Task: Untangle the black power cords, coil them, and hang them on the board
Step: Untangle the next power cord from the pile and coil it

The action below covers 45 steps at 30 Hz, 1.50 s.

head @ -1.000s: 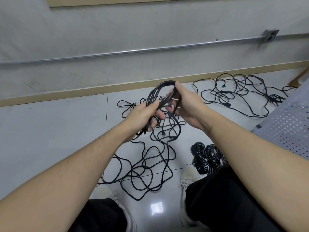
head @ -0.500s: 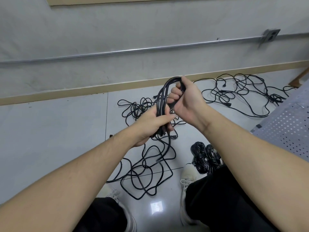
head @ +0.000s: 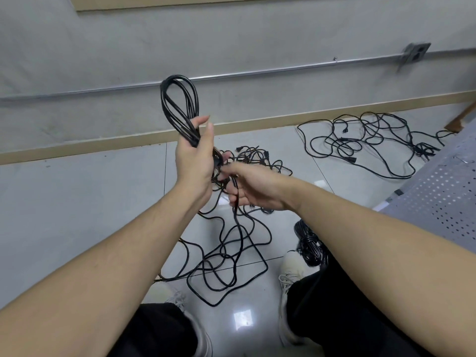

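Left hand [head: 192, 161] is raised with its grip closed around the coiled cord [head: 179, 106], loops sticking up above the fist. Right hand [head: 248, 186] sits just beside and lower, pinching the loose strand. Tangled cords [head: 226, 256] sprawl on the floor below, another tangle [head: 365, 143] near the wall, finished bundles [head: 310, 244] by the shoe.

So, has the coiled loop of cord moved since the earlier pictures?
Yes. The coiled loop in the left hand went up: it now crosses the metal pipe on the wall, whereas before it stayed below the baseboard.
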Each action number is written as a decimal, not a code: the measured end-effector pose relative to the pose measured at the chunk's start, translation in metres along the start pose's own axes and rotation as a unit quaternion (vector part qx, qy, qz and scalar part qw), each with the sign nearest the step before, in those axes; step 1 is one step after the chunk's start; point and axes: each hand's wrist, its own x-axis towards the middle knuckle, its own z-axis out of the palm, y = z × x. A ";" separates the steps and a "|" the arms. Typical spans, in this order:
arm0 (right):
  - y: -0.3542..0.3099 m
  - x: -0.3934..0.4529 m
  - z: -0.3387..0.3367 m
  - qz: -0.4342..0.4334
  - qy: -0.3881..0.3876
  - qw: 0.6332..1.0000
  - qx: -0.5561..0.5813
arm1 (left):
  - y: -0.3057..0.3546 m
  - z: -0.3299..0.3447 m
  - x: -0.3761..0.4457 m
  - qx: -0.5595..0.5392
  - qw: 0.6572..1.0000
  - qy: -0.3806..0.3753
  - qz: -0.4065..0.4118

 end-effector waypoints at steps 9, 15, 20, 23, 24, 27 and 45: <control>0.016 -0.007 -0.005 0.038 -0.055 0.894 -0.444 | 0.001 -0.036 0.031 0.254 0.946 0.094 0.180; -0.007 -0.018 -0.029 -0.083 0.060 0.941 -0.323 | -0.024 -0.062 0.042 0.565 0.818 -0.074 0.082; -0.010 -0.023 -0.041 -0.163 0.195 0.934 -0.251 | -0.027 -0.039 0.024 0.523 0.826 -0.210 0.002; -0.013 -0.022 -0.048 -0.177 0.286 0.913 -0.230 | -0.021 -0.024 0.014 0.419 0.880 -0.206 -0.086; -0.013 -0.022 -0.049 -0.174 0.296 0.911 -0.226 | -0.020 -0.021 0.012 0.388 0.893 -0.200 -0.111; -0.013 -0.023 -0.051 -0.153 0.295 0.926 -0.177 | -0.020 -0.023 0.007 0.353 0.902 -0.230 -0.096; -0.022 -0.013 -0.040 -0.112 0.289 0.934 0.175 | -0.020 -0.014 -0.017 0.380 0.883 -0.267 -0.063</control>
